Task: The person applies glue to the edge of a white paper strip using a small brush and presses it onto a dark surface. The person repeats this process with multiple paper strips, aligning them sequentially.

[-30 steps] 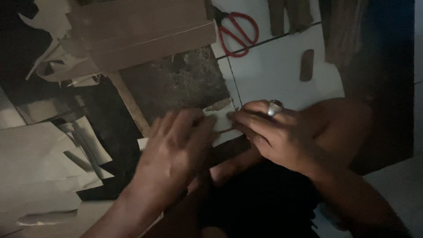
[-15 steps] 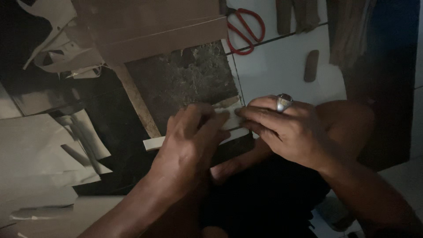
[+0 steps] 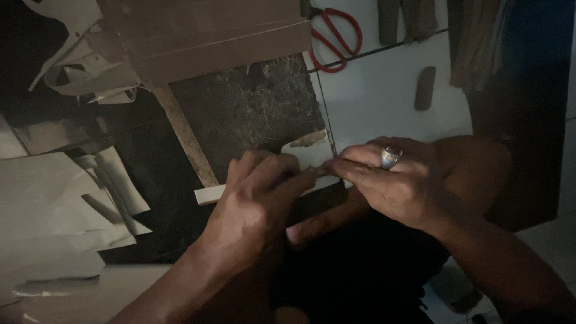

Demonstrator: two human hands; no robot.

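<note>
Head camera looks down on two hands, one pale paper piece between them, one pair of red-handled scissors and one small dark oblong object. Left hand [image 3: 258, 204] lies curled over the pale paper piece [image 3: 303, 157], its fingers bent and pressing on the strip; one end of that strip pokes out past the wrist at the left. Right hand [image 3: 390, 180], wearing one ring [image 3: 390, 157], meets the left at the fingertips, thumb and forefinger pinched on the paper's right edge. Paper sits over the join between a dark mottled slab [image 3: 252, 114] and the white tiled floor [image 3: 384, 102], just in front of the person's knee.

Brown cardboard sheets [image 3: 210, 36] lie above the slab, with a narrow wooden strip [image 3: 183, 135] running down its left side. Red-handled scissors [image 3: 336, 39] rest on the tile well beyond the hands, and the small dark oblong object [image 3: 425, 88] lies to their right. Loose paper offcuts [image 3: 54, 210] are heaped at the left. Light is dim, so much of the paper under the left fingers is hidden.
</note>
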